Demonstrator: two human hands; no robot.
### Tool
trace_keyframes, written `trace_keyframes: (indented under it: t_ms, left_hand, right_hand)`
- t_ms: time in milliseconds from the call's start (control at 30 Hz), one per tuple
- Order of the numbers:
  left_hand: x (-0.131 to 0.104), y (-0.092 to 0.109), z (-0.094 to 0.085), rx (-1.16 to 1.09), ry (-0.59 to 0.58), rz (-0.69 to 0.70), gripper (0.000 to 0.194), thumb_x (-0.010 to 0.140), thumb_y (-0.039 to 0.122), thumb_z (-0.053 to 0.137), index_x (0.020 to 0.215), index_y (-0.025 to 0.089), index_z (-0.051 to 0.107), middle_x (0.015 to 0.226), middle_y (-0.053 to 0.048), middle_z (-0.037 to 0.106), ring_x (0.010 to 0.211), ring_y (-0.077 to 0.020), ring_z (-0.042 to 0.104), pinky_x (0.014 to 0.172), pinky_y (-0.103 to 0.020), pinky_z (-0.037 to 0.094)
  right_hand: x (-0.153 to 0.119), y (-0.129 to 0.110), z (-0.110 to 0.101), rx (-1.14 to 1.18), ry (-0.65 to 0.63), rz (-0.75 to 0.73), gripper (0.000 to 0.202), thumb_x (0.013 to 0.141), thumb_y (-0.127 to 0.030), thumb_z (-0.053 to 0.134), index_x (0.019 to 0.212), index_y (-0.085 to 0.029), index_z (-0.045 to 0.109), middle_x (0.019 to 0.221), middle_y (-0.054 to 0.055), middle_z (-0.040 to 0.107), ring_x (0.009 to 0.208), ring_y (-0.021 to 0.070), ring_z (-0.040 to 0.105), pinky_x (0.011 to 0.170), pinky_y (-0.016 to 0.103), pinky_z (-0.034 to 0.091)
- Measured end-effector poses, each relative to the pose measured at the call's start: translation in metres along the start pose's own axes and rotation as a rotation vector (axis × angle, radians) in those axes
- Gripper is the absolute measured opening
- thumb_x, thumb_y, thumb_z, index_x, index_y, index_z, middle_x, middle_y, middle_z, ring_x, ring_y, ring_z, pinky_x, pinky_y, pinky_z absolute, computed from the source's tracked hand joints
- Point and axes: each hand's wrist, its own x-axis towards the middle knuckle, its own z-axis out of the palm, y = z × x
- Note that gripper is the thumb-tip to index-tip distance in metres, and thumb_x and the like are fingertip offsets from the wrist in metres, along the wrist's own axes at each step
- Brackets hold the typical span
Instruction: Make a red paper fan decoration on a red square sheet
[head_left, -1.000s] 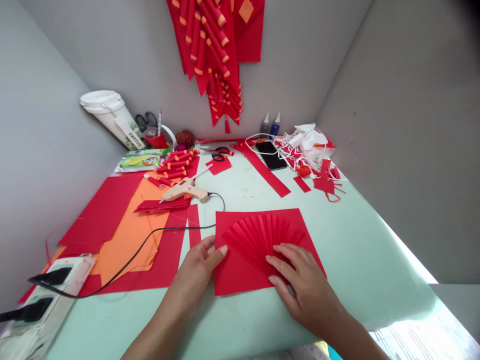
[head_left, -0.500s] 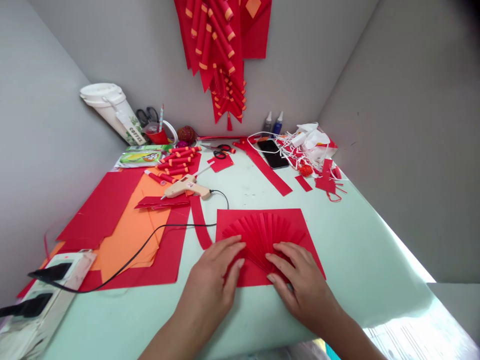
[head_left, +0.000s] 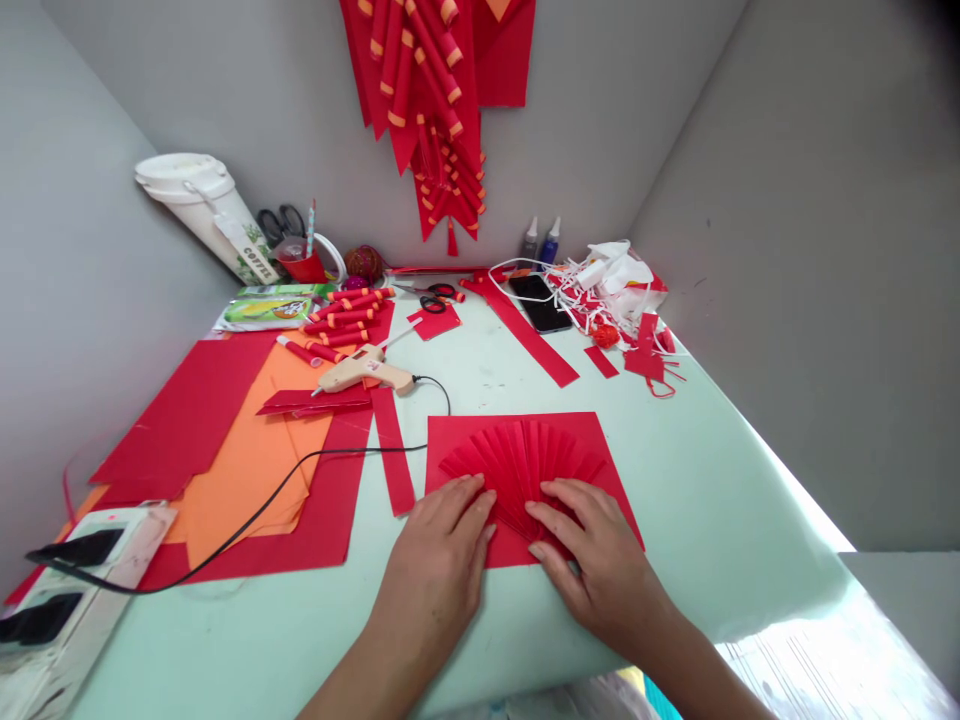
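Observation:
A pleated red paper fan (head_left: 517, 450) lies spread on a red paper sheet (head_left: 609, 500) at the near middle of the table. My left hand (head_left: 444, 550) rests over the fan's left side, fingers stretched out and thumb drawn in beside them. On the right side my right hand (head_left: 592, 550) touches the pleats with its fingertips, fingers spread and thumb near the fan's lower point. Both hands lie on top of the fan rather than gripping it. Parts of its lower edge are hidden beneath my fingers.
A hot glue gun (head_left: 365, 371) lies left of centre, its black cord (head_left: 300, 462) crossing to a power strip (head_left: 97, 590). Red paper (head_left: 187, 400) and orange paper (head_left: 247, 480) sheets cover the left. Scissors (head_left: 435, 300), a phone (head_left: 541, 305) and white string (head_left: 581, 290) lie farther back.
My left thumb has closed in toward its fingers. The right hand keeps its place on the fan. The whole view has shifted slightly.

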Motion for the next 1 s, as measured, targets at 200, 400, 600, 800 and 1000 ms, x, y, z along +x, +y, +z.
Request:
trace_keyframes:
  t_ms: [200, 400, 600, 800, 1000]
  left_hand:
    - [0.000, -0.002, 0.003, -0.012, 0.000, -0.001, 0.032, 0.092, 0.016, 0.046, 0.116, 0.012, 0.067, 0.120, -0.016, 0.068, 0.108, -0.0308, 0.063, 0.087, -0.048, 0.056]
    - [0.001, -0.002, 0.004, -0.021, 0.015, -0.004, 0.032, 0.091, 0.014, 0.046, 0.115, 0.011, 0.066, 0.119, -0.017, 0.068, 0.108, -0.0308, 0.063, 0.087, -0.049, 0.056]
    - [-0.002, -0.001, 0.003, -0.043, 0.052, -0.026, 0.030, 0.091, 0.015, 0.047, 0.113, 0.014, 0.067, 0.118, -0.015, 0.068, 0.107, -0.0296, 0.064, 0.088, -0.047, 0.056]
    - [-0.003, 0.001, -0.007, -0.137, 0.152, 0.005, 0.031, 0.089, 0.012, 0.051, 0.114, 0.020, 0.066, 0.121, -0.011, 0.068, 0.114, -0.0257, 0.061, 0.096, -0.043, 0.051]
    - [-0.003, 0.007, -0.009, -0.212, 0.046, 0.160, 0.040, 0.085, 0.006, 0.049, 0.121, 0.018, 0.062, 0.126, -0.008, 0.067, 0.117, -0.0243, 0.058, 0.097, -0.041, 0.050]
  right_hand:
    - [0.000, 0.000, 0.000, 0.009, -0.013, 0.006, 0.030, 0.092, -0.023, 0.055, 0.121, -0.018, 0.061, 0.123, 0.013, 0.057, 0.115, 0.0289, 0.050, 0.095, 0.052, 0.047]
    - [-0.001, 0.000, 0.000, 0.014, -0.005, 0.001, 0.031, 0.092, -0.022, 0.056, 0.122, -0.018, 0.059, 0.124, 0.013, 0.056, 0.116, 0.0287, 0.049, 0.096, 0.052, 0.047]
    - [-0.002, 0.001, -0.004, 0.058, 0.253, 0.057, 0.034, 0.089, -0.017, 0.057, 0.123, -0.018, 0.057, 0.120, 0.013, 0.056, 0.113, 0.0277, 0.051, 0.095, 0.050, 0.046]
    - [-0.002, 0.003, -0.005, 0.049, 0.358, 0.142, 0.031, 0.091, -0.013, 0.053, 0.120, -0.019, 0.059, 0.113, 0.012, 0.059, 0.109, 0.0260, 0.054, 0.091, 0.047, 0.048]
    - [-0.001, 0.005, -0.004, 0.046, 0.242, 0.057, 0.031, 0.090, -0.013, 0.054, 0.120, -0.017, 0.060, 0.115, 0.012, 0.060, 0.111, 0.0255, 0.053, 0.096, 0.048, 0.046]
